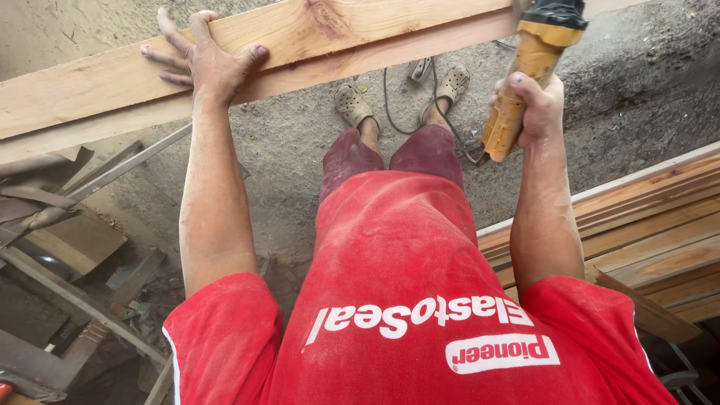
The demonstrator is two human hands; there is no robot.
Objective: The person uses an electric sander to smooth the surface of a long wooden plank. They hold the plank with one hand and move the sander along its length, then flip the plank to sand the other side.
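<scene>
While the head camera looks straight down, the left hand (204, 56) lies flat on a long wooden plank (300, 34), fingers (171, 30) spread wide and pressing its top face at the upper left of the frame. That plank runs across the top of the picture, its long axis tilted slightly up toward the right. At the upper right the right hand (534, 109) is wrapped tight around the yellow handle of a power tool (534, 56), fingers closed on it — the tool's dark head sits at the plank's far right stretch, though contact is cut off by the frame edge. So the plank lies under the left hand, just above the right. A cord (435, 112) trails on the dusty floor (300, 150) by sandalled feet. Stacked boards (652, 232) lie at right, scrap timber (67, 240) at lower left — no containers show.
</scene>
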